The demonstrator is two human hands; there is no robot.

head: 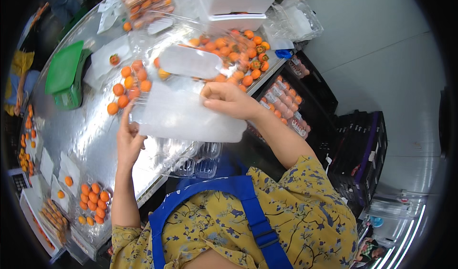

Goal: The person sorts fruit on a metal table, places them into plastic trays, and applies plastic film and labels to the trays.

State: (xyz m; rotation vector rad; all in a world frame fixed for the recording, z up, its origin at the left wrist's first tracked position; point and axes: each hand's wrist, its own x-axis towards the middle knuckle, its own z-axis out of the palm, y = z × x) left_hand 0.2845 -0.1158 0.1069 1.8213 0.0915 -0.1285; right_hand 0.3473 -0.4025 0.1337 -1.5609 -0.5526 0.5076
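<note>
My left hand [131, 140] grips the left edge of a clear plastic clamshell container [196, 163], its moulded cups low in front of me. Between thumb and fingers, my right hand [227, 99] pinches the upper right edge of a thin white padding sheet [189, 115]. The sheet hangs over part of the container and hides it. Beyond the sheet, clear plastic with a whitish oval panel [189, 61] is blurred; I cannot tell whether it belongs to the same container. Loose orange persimmons [256, 64] lie beyond my right hand, and several others [123, 101] are beyond my left.
A metal table [96, 136] carries a green scale [66, 74] at left. Stacked white foam boxes [232, 4] stand at the back. Packed fruit fills a black crate [286, 104] at right, near stacked black crates [357, 154]. Another person's arm [21, 90] shows at far left.
</note>
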